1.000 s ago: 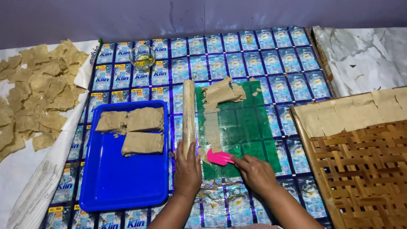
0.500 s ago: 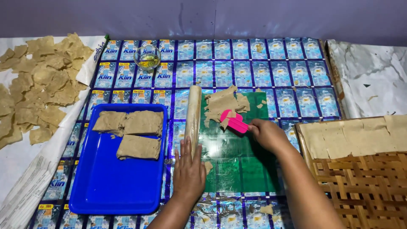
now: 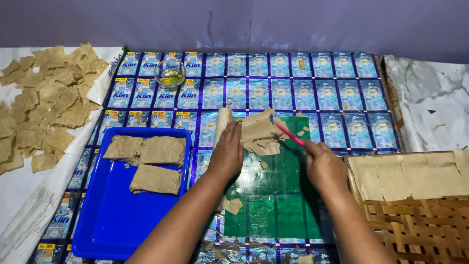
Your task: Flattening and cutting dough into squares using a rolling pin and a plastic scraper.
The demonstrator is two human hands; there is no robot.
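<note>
My left hand [image 3: 227, 152] lies flat on a pale rolling pin [image 3: 222, 122] and on the edge of a crumpled sheet of tan dough [image 3: 259, 132]. The dough sits at the far end of a green plastic sheet [image 3: 278, 195]. My right hand [image 3: 324, 166] grips a pink scraper [image 3: 288, 133], whose tip touches the right side of the dough. A small scrap of dough [image 3: 233, 205] lies beside my left forearm.
A blue tray [image 3: 110, 215] at the left holds three folded dough slabs [image 3: 156, 164]. Several cut dough pieces [image 3: 46, 102] are spread on white paper at far left. A small glass bowl of oil [image 3: 169, 73] stands at the back. A woven bamboo tray [image 3: 420, 215] with thin sheets is at the right.
My right hand swept the pink scraper from the near end of the green sheet up to the dough at its far end. My left hand slid forward along the rolling pin onto the dough.
</note>
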